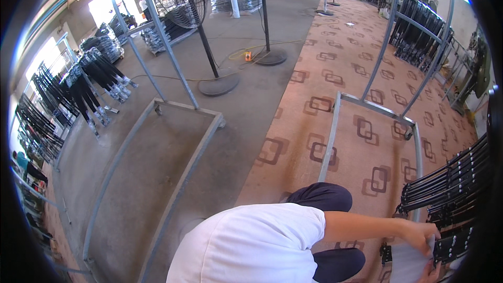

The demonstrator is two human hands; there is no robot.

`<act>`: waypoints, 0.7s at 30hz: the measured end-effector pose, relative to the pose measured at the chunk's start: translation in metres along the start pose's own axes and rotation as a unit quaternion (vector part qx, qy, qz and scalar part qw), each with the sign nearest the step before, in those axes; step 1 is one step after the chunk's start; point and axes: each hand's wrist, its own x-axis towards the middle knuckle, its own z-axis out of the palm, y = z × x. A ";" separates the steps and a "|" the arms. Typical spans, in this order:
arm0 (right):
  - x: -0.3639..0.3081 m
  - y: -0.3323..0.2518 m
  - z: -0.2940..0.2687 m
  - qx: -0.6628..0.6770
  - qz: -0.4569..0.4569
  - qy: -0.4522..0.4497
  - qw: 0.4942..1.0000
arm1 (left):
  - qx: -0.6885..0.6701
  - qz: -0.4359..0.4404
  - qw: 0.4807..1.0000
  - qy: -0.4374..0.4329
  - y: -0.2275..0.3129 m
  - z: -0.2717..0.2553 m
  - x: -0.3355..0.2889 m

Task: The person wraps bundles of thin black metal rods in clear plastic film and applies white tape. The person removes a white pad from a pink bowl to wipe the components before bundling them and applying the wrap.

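Observation:
At the lower right, my left arm reaches out from a white sleeve across my dark-trousered knees. The fingers of my left hand [419, 236] are closed on the upper edge of a thin white sheet [406, 263], perhaps foam or paper. Just below, my right hand [430, 272] shows only in part; its bent fingers grip the same sheet near its right edge. Against both hands lies a bundle of black metal bars [455, 245] dotted with bright fittings or holes. The sheet partly covers this bundle, and its far end is lost in the dark rim.
Similar black bars [445, 178] are stacked just above. An upright metal rack [369, 106] stands on patterned carpet ahead; another rack [181, 106] stands on concrete to the left. Round-based pedestal fans [219, 85] and a yellow cable [238, 55] lie beyond. People work far off.

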 end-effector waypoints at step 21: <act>-0.036 -0.058 -0.034 0.083 -0.009 -0.083 0.993 | -0.108 -0.184 0.975 -0.059 0.029 0.003 0.015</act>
